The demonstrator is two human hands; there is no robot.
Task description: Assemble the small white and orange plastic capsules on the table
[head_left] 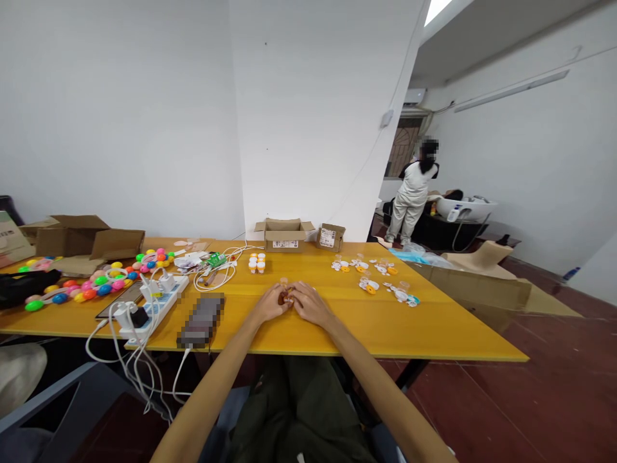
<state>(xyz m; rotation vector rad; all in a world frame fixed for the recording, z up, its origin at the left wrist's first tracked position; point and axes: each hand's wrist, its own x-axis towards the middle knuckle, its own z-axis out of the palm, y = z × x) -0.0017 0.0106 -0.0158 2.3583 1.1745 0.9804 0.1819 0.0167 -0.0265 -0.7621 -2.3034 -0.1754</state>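
Note:
My left hand (pixel 271 304) and my right hand (pixel 311 303) meet over the middle of the wooden table (pixel 289 337). Both have bent fingers, with the fingertips together around something small that they mostly hide. A small clear plastic piece (pixel 284 281) shows just beyond the fingertips; whether it is held or lies on the table I cannot tell. Beyond my hands stands a cluster of small white-and-orange containers (pixel 257 262). To the right lie several groups of small plastic parts, with orange rings (pixel 370 289), white pieces and clear domes; one group has a teal part (pixel 412 300).
At the back stand an open cardboard box (pixel 284 236) and a smaller box (pixel 331 237). On the left are a power strip (pixel 159 305) with cables, a phone (pixel 201 320), colourful balls (pixel 101 281) and another carton (pixel 91 238). A person (pixel 413 186) stands far off by a basin (pixel 465 209).

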